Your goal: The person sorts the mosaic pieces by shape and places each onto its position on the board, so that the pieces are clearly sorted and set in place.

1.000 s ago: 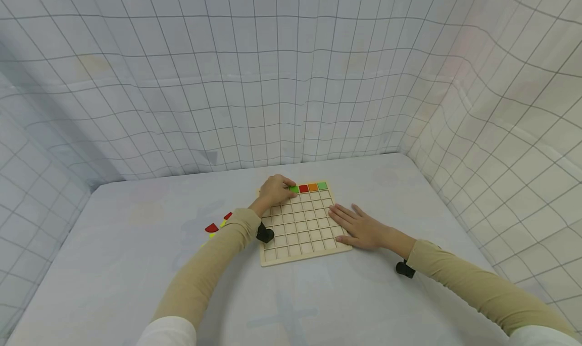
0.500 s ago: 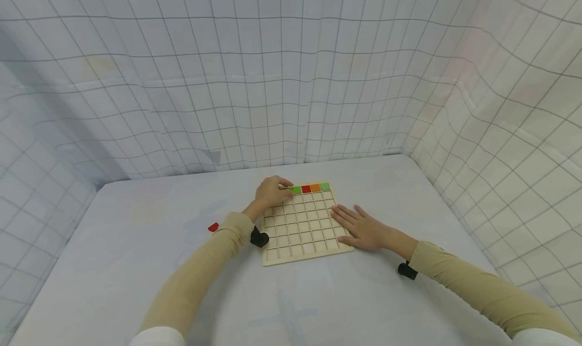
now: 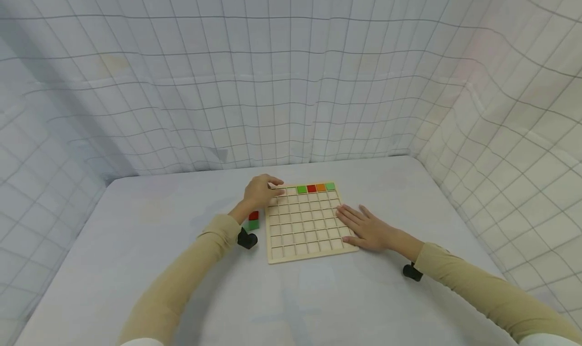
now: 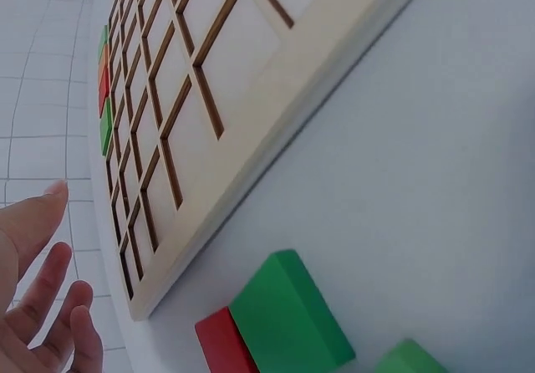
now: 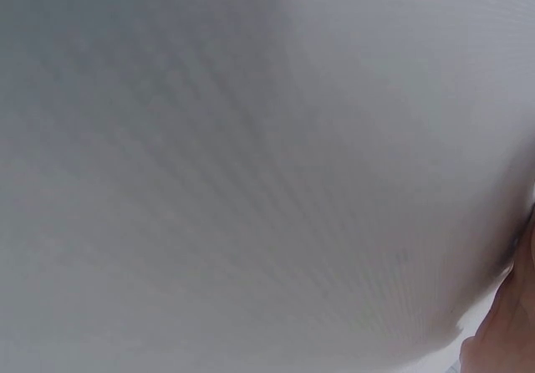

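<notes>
Right hand [image 3: 369,231] on board [image 3: 302,230]: head only

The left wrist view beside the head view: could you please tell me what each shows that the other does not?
Only the head view shows the right hand on the wooden grid board, and the tan sleeves.
Only the left wrist view shows the board's left side face.
Both share the left hand, board, loose red block and green block.

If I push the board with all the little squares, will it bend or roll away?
The board probably won't bend: it looks thick and straight-edged. It likely won't roll, since it lies flat. It might not slide easily, because the right hand rests on its edge.
</notes>
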Demonstrator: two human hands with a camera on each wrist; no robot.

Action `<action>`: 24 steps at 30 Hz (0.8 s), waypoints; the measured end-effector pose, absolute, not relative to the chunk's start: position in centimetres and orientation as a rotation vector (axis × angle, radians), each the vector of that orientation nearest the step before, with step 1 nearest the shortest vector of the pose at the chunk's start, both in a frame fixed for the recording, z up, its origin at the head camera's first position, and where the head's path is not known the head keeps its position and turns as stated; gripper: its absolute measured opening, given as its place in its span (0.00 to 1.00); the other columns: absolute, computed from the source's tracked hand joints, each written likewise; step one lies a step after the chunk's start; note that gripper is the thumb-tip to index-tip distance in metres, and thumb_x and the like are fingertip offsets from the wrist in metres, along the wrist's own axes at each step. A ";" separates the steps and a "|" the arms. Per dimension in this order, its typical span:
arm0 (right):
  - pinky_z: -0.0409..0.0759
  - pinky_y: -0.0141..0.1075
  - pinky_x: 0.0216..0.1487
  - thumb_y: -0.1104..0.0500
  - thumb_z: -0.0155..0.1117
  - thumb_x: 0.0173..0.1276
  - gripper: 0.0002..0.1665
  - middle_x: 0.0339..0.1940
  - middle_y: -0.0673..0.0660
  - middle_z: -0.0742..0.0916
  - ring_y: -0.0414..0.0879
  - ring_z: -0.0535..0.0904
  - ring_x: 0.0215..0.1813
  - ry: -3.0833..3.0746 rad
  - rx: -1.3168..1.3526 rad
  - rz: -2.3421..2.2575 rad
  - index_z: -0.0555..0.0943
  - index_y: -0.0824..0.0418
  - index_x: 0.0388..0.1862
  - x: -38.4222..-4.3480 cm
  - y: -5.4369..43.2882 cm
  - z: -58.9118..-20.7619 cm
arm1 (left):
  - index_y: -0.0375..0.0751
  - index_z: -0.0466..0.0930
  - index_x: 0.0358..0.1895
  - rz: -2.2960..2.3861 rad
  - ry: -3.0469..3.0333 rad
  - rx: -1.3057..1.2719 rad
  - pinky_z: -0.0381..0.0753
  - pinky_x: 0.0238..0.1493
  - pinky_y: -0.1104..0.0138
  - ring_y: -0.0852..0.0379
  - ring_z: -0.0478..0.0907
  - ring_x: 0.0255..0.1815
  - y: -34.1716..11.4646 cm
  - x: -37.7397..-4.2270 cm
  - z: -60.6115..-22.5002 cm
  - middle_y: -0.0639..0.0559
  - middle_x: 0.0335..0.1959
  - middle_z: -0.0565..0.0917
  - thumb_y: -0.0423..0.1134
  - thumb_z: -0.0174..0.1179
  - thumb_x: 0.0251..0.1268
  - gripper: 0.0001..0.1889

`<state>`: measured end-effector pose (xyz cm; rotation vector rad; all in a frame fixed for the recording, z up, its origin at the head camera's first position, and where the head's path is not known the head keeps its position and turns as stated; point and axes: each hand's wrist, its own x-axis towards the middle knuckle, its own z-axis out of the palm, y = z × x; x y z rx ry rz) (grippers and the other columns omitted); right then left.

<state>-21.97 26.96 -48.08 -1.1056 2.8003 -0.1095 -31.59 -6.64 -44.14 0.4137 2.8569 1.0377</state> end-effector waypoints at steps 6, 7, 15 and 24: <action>0.45 0.63 0.73 0.40 0.44 0.76 0.43 0.80 0.61 0.52 0.57 0.45 0.80 2.815 -1.123 -0.124 0.48 0.64 0.78 -21.9 27.0 -48.2 | 0.45 0.84 0.53 1.021 2.877 0.404 0.73 0.32 0.67 0.50 0.77 0.45 -8.1 -31.0 -43.7 0.47 0.53 0.82 0.46 0.65 0.62 0.18; 0.45 0.63 0.73 0.40 0.43 0.76 0.43 0.80 0.61 0.52 0.56 0.45 0.80 2.813 -1.120 -0.118 0.47 0.64 0.78 -21.9 27.0 -48.2 | 0.45 0.84 0.53 1.020 2.879 0.403 0.72 0.30 0.68 0.50 0.76 0.45 -8.3 -30.8 -43.6 0.47 0.53 0.82 0.46 0.65 0.62 0.18; 0.43 0.62 0.74 0.39 0.43 0.76 0.44 0.80 0.60 0.51 0.55 0.44 0.80 2.808 -1.100 -0.102 0.46 0.62 0.78 -21.8 27.0 -48.1 | 0.46 0.84 0.53 0.966 2.926 0.391 0.70 0.29 0.70 0.50 0.76 0.45 -9.8 -30.1 -43.3 0.46 0.51 0.84 0.45 0.66 0.60 0.18; 0.43 0.63 0.73 0.41 0.45 0.75 0.43 0.80 0.61 0.51 0.56 0.45 0.80 2.808 -1.112 -0.141 0.47 0.63 0.78 -21.8 27.0 -48.2 | 0.45 0.83 0.54 0.926 2.936 0.359 0.75 0.38 0.65 0.49 0.75 0.46 -11.7 -29.3 -43.6 0.46 0.51 0.84 0.44 0.66 0.60 0.18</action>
